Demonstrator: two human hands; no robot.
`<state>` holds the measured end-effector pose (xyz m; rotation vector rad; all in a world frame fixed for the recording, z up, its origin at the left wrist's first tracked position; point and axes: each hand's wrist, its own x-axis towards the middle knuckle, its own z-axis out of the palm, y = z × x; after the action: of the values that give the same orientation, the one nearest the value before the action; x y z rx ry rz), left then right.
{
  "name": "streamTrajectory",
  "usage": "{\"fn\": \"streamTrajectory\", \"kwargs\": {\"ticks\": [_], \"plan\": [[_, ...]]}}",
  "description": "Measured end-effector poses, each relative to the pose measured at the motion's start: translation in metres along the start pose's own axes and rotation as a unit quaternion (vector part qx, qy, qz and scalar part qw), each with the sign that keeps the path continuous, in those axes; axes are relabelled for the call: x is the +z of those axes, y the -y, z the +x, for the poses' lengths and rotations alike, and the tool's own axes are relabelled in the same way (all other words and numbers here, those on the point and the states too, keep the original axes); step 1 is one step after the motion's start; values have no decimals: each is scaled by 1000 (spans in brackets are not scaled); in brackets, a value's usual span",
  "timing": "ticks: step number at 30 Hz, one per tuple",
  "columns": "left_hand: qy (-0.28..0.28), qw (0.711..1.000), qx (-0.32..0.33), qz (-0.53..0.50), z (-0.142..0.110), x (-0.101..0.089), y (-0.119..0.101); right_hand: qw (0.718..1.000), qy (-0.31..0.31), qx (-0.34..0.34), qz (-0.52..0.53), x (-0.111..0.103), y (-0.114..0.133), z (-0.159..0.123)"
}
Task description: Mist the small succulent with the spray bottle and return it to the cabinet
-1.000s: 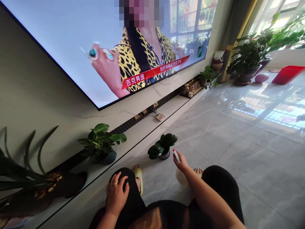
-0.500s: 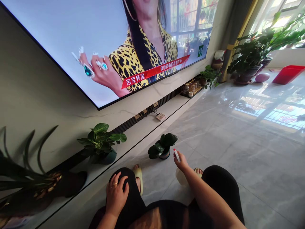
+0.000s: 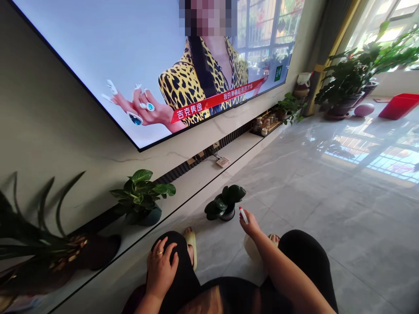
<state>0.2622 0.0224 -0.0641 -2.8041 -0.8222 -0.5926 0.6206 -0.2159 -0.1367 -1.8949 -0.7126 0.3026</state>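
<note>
My right hand (image 3: pixel 249 223) is closed round a white marker (image 3: pixel 243 216) with a red end, held out over the floor between my knees. Just to its left a small plant with broad dark leaves (image 3: pixel 220 206) stands on the floor in a pot (image 3: pixel 229 214); marker and leaves look apart. My left hand (image 3: pixel 161 261), with a ring on one finger, rests with fingers spread on my left knee (image 3: pixel 170 242). Beneath my right forearm a pale rounded thing (image 3: pixel 252 249) is partly hidden, and I cannot make out what it is.
A low ledge (image 3: pixel 193 185) runs under the wall television (image 3: pixel 98 65). It bears a potted plant (image 3: pixel 141 192), a small box with cables (image 3: pixel 222 162) and a tea tray (image 3: pixel 266 126). Large plants (image 3: pixel 347 83), a pink ball (image 3: pixel 364 109) and a red bin (image 3: pixel 397 106) stand far right.
The view has shifted slightly, so most things appear a little further right and lower. Both hands keep their pose, and the marker is still in my right hand. The television picture has changed.
</note>
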Motion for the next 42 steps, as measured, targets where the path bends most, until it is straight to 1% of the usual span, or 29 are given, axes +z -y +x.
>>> {"fn": "streamTrajectory", "kwargs": {"ticks": [6,11,15,17,22,29,34,36,42], "plan": [[-10,1000,4,2,0,1,1,1000,-5,-16,-9,0,-5,1],[-3,1000,3,-2,1,1,0,999,34,-8,-22,6,-10,-2],[8,1000,-9,3,0,1,-2,999,31,-22,-18,10,-13,-4],[4,1000,-6,3,0,1,-2,999,28,-28,-14,11,-13,-4],[-14,1000,8,8,-2,1,0,998,53,-30,-31,14,-13,-4],[-13,1000,6,7,-2,0,0,996,40,-82,-26,17,-15,-6],[-19,1000,8,5,-2,0,-1,995,56,-69,-44,18,-19,-6],[-20,1000,11,3,-2,1,-1,994,67,-75,-51,19,-21,-7],[-17,1000,7,15,-4,3,1,993,49,-98,-35,25,-25,-13]]}}
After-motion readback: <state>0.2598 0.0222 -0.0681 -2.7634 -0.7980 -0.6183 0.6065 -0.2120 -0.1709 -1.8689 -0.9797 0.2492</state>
